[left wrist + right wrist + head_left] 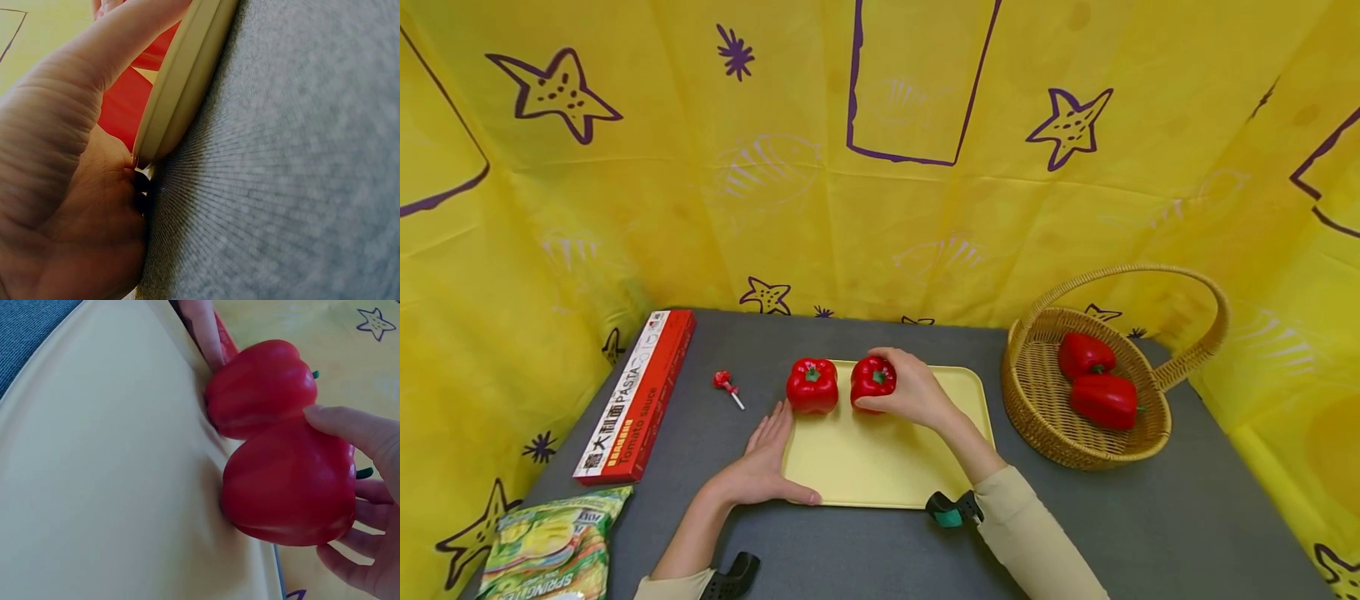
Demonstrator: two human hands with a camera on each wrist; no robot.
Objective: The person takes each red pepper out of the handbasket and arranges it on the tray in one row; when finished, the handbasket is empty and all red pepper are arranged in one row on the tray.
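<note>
Pepper (871, 385), red with its green stem upward, is gripped between the thumb and fingers of the right hand (917, 393) at the far side of the yellow tray (880, 467). At the tray's far-left corner, a second pepper (812, 390) is placed. The tray's left side is touched by the left hand (762, 468), its fingers extended. Two further peppers (1103, 402) are contained in the wicker basket (1036, 425) at right.

Our left hand (762, 467) and right hand (916, 393) are bare; we wear 2 beige sleeves (1030, 533) and 2 black wrist devices (734, 577), the right with a green patch (948, 518).
</note>
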